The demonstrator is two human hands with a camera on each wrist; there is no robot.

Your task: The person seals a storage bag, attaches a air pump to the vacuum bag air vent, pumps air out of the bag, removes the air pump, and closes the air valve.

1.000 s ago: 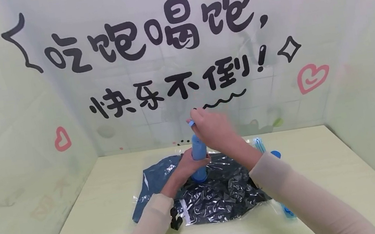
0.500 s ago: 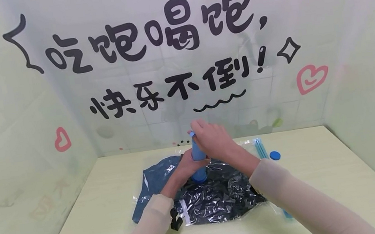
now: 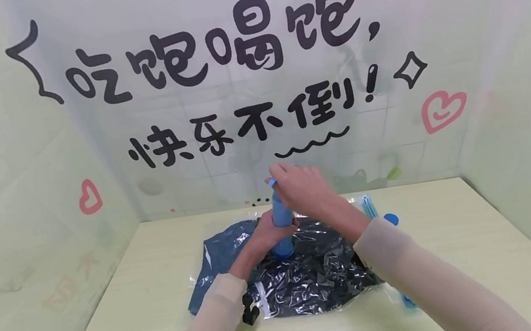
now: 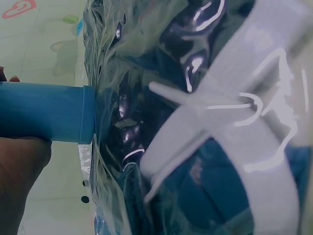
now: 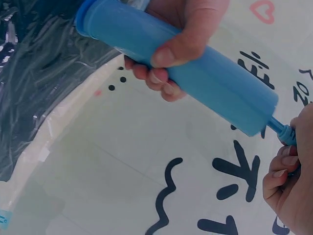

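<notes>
The blue pump (image 3: 281, 212) is standing roughly upright on the clear plastic bag (image 3: 323, 244), base touching it around the middle. The left hand (image 3: 269, 233) is wrapping round the pump's body and the right hand (image 3: 302, 187) is gripping the handle (image 3: 271, 182) up top, so both are clamped on. Dark fabric (image 3: 224, 255) is filling the bag. A round blue cap (image 3: 391, 219) is sitting just past the bag's right edge, some black thing (image 3: 250, 315) is lying by its near-left edge, and the right sleeve (image 3: 425, 267) is kinda blocking its right side.
</notes>
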